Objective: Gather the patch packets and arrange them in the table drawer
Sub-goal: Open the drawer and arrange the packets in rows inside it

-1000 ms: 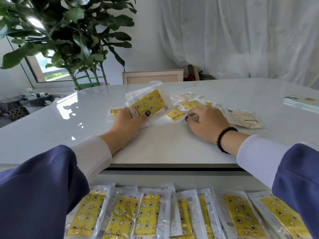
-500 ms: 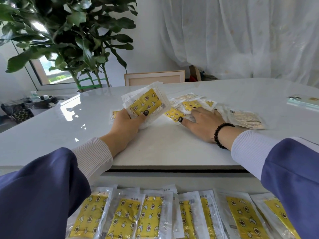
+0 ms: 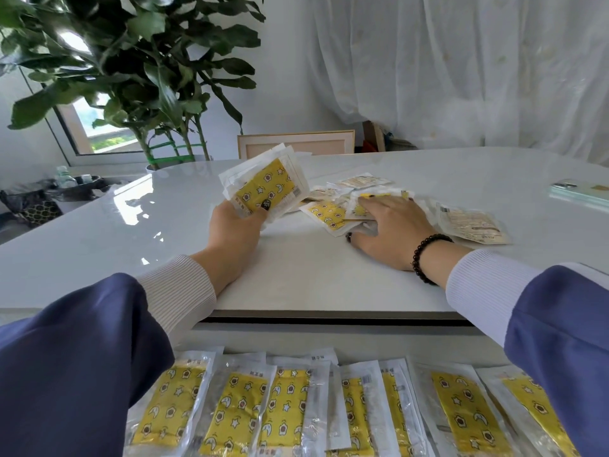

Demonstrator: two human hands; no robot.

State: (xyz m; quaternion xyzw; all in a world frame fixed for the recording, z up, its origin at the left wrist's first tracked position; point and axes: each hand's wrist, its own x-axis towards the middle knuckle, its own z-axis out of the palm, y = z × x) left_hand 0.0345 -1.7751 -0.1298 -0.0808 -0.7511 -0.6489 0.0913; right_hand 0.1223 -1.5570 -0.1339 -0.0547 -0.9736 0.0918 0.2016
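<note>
Patch packets: part gathered, part loose on bench, part in drawer.
Left hand grips a stack of packets raised above the bench. Right hand lies open, palm down, on loose packets at centre. A row of packets lies in the near drawer.

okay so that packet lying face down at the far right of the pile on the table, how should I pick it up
Probably by its near right corner, coming from the right with the right hand. The face-down packet lies flat, so pinch that thin free edge; its left end sits against the loose pile.
</note>
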